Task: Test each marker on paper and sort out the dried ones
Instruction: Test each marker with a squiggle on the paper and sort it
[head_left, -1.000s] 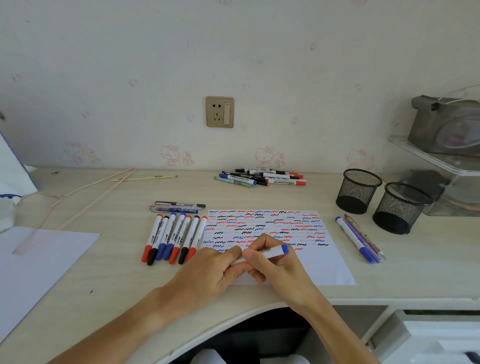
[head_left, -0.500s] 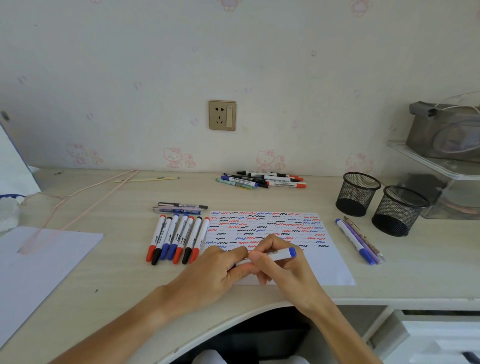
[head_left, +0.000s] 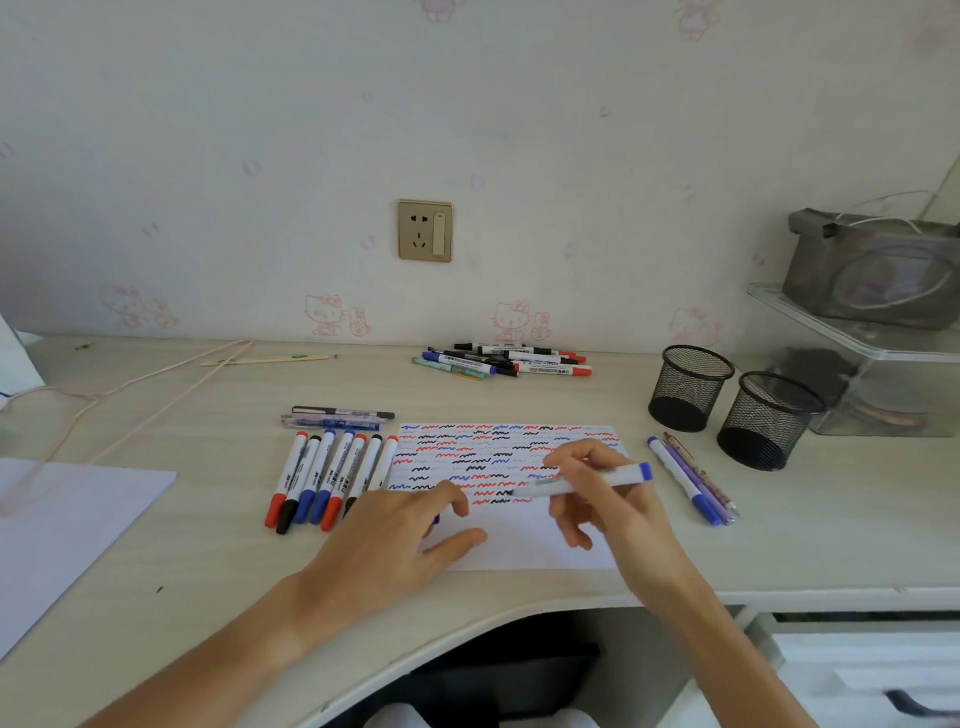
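Gripping the marker (head_left: 582, 480) (right hand (head_left: 613, 499)), tip on paper (head_left: 519, 545).

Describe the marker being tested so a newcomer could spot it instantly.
Start at the scribble-covered paper in front of the wall socket. Above it, the right hand holds a white marker. It alone is lifted off the desk, blue end pointing right.

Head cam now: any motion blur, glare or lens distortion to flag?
Head view: the right hand and the marker it holds are motion-blurred, tip indistinct; the left hand is only slightly soft. Squiggles on the test paper stay legible. Light is soft and even, shadows faint, no harsh glare. Wide-angle bowing shows at the desk front edge; the mesh cups lean outward.
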